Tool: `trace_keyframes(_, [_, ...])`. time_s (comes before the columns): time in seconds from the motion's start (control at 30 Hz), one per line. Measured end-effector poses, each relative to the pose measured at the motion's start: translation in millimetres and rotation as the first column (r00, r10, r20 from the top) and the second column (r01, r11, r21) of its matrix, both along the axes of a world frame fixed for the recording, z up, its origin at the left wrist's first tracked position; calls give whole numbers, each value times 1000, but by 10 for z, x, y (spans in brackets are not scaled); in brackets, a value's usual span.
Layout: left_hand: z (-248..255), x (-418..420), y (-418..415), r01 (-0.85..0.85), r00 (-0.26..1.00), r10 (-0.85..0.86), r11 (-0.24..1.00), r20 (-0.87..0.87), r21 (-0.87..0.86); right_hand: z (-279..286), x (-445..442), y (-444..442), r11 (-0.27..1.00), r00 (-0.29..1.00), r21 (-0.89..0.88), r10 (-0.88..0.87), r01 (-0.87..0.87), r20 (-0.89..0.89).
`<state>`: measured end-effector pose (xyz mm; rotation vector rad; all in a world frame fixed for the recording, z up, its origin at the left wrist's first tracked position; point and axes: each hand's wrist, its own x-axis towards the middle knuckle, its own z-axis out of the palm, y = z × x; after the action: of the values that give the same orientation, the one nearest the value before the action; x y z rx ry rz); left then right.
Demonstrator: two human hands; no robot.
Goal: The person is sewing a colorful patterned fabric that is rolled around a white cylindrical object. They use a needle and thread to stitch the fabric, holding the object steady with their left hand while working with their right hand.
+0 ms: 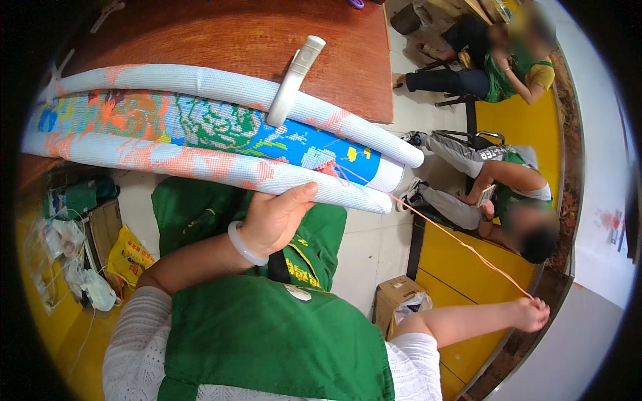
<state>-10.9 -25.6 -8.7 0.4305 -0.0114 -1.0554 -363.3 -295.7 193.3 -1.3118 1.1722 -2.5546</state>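
A partly stitched cross-stitch canvas (215, 123) lies before me, its two long edges rolled into tubes. Its middle strip shows green, blue, orange and yellow stitches. My left hand (278, 220) grips the near roll (210, 168) close to its right end, thumb on top and the fingers beneath hidden. A white plastic clamp (293, 82) sits over the far roll (241, 86). My right hand (532, 314) is stretched far out to the right, closed on a salmon-coloured thread (469, 249). The thread runs taut from there to the canvas, with a small loop near the stitches. Any needle is too small to see.
The brown wooden table (341, 75) supports the canvas. Two people sit on the right, one holding a phone (485, 194). A cardboard box (396, 301) stands near my right arm. At left are a yellow bag (128, 255) and plastic bags with cords (95, 288).
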Motion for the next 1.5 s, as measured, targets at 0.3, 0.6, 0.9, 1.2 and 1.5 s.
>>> trace_keyframes(0.3, [32, 1, -4, -26, 1000, 27, 998, -8, 61, -1232, 2607, 1486, 580, -59, 686, 743, -439, -667])
trace_keyframes(0.6, [1, -24, -1, 6, 1000, -8, 998, 23, 69, -1166, 2766, 1240, 762, 121, 490, 584, -423, -803])
trace_keyframes(0.9, [-11, -14, -4, 20, 999, -21, 999, 29, 48, -1180, 2578, 1360, 645, 137, 628, 737, -435, -662])
trace_keyframes(1.2, [-27, -18, 3, 3, 999, -4, 999, 45, 43, -1387, 2824, 1597, 488, -128, 758, 799, -434, -588])
trace_keyframes(1.5, [-20, -12, 5, -6, 1000, 7, 1000, -18, 31, -1340, 2867, 1616, 508, -137, 762, 789, -402, -599])
